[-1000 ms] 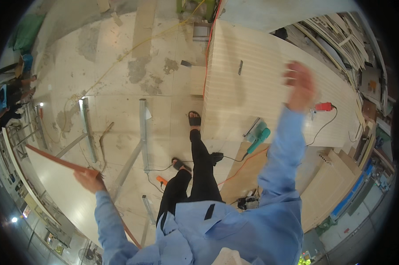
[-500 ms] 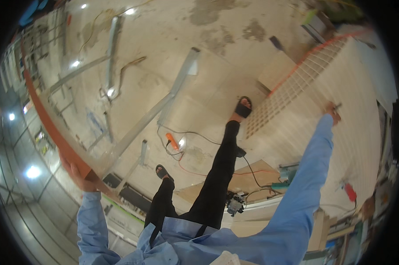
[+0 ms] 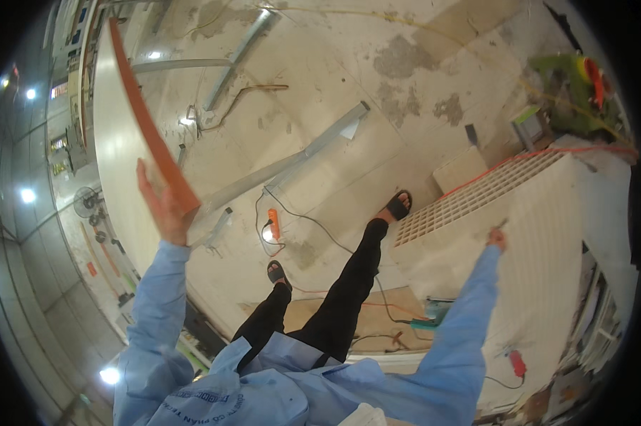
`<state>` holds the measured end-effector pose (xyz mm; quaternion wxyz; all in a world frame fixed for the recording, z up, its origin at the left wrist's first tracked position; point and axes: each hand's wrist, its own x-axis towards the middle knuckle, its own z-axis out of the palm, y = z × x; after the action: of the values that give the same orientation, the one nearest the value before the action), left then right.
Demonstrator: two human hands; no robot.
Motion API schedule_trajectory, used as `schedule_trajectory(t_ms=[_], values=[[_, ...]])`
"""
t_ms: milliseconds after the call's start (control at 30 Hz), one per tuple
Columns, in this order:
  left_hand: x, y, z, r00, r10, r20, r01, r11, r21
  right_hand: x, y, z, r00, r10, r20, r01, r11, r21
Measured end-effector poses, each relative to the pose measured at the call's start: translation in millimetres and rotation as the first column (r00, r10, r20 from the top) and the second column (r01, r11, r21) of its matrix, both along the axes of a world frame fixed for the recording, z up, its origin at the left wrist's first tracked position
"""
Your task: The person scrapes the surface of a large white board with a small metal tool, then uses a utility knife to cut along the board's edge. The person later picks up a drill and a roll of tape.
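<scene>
Both hands engaged: your left hand [image 3: 163, 206] grips the orange-edged board [image 3: 146, 121] at left, carrying unfinished; your right hand [image 3: 496, 238] seemingly presses the slatted panel [image 3: 547, 213].

The board [image 3: 114, 142] is pale cream with an orange-red edge [image 3: 153, 135]. The sleeves [image 3: 160, 298] are light blue, the trousers [image 3: 341, 298] black, the sandals [image 3: 400, 206] black. Right of the board, the floor [image 3: 377, 121] is beige concrete with grey blotches, and an orange plug strip [image 3: 273, 224] lies on it. The panel [image 3: 540, 234] is off-white with a fine grid pattern and an orange rim. Beyond it stands a green tool [image 3: 569, 78] with an orange part.
</scene>
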<state>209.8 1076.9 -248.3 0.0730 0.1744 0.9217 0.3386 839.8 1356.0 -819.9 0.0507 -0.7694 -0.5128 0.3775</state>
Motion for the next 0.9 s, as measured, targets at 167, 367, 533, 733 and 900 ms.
schedule_trajectory(t_ms=[167, 367, 533, 733, 900], values=[[117, 73, 80, 0.327, -0.600, 0.730, 0.070, 0.786, 0.615, -80, -129, 95, 0.957, 0.194, -0.215, -0.241, 0.945, -0.223], [169, 89, 205, 0.133, -0.990, -0.056, -0.213, -0.084, 0.973, -141, -188, 227, 0.928, 0.090, -0.361, -0.237, 0.891, -0.387], [193, 26, 273, 0.248, -0.929, -0.274, -0.326, -0.346, 0.880, -143, -177, 305, 0.932, 0.199, -0.304, -0.309, 0.874, -0.376], [195, -101, 311, 0.164, -0.911, -0.378, 0.039, -0.377, 0.925, -91, -159, 324, 0.924, 0.227, -0.307, -0.309, 0.916, -0.254], [196, -234, 338, 0.822, -0.369, -0.434, 0.397, -0.176, 0.901, -59, -204, 340, 0.957, 0.131, -0.259, -0.187, 0.960, -0.207]])
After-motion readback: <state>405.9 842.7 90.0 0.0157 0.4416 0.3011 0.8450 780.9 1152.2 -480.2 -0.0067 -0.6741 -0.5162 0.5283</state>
